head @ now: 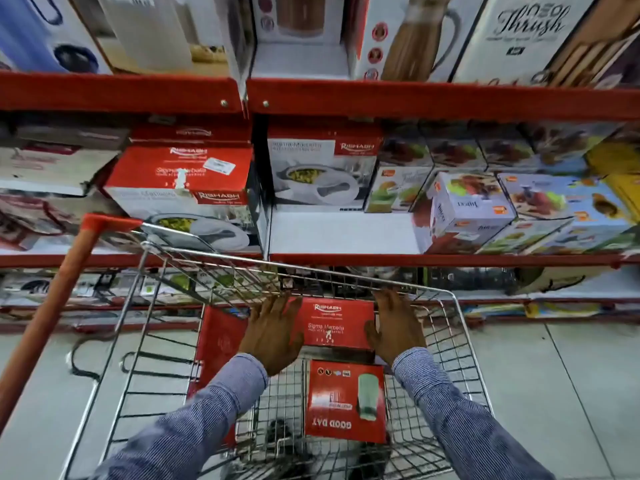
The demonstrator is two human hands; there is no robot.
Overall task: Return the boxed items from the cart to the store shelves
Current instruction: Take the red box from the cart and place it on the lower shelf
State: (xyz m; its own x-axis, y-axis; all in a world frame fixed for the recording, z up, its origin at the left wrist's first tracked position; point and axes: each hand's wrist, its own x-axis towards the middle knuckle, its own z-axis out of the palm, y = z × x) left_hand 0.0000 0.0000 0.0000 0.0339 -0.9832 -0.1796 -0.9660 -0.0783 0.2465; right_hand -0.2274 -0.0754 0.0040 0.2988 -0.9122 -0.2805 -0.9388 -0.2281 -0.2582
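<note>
Red steel store shelves [415, 95] fill the view, stacked with printed cartons, and right in front sits the wire shopping cart [460, 344] with its orange handle. Down inside it, the red Rishabh carton [332, 323] lies flat toward the far end of the basket, and both hands are on it: the left hand [273, 336] spread over its left edge, the right hand [396, 329] against its right side. Fingers [277, 306] are extended and flattened against the carton, pressing from either side rather than curled round it, so the grip looks to be only forming. A smaller red "Good Day" box [346, 400] rests nearer the person, apart from the hands. Matching red-and-white Rishabh boxes [180, 181] sit on the middle shelf, with a bare white gap [343, 233] just right of them, which looks the likely home. To do this well, squeeze evenly from both sides, get fingertips under the far edge, lift straight up clear of the wire rim, then keep it level going in.
</note>
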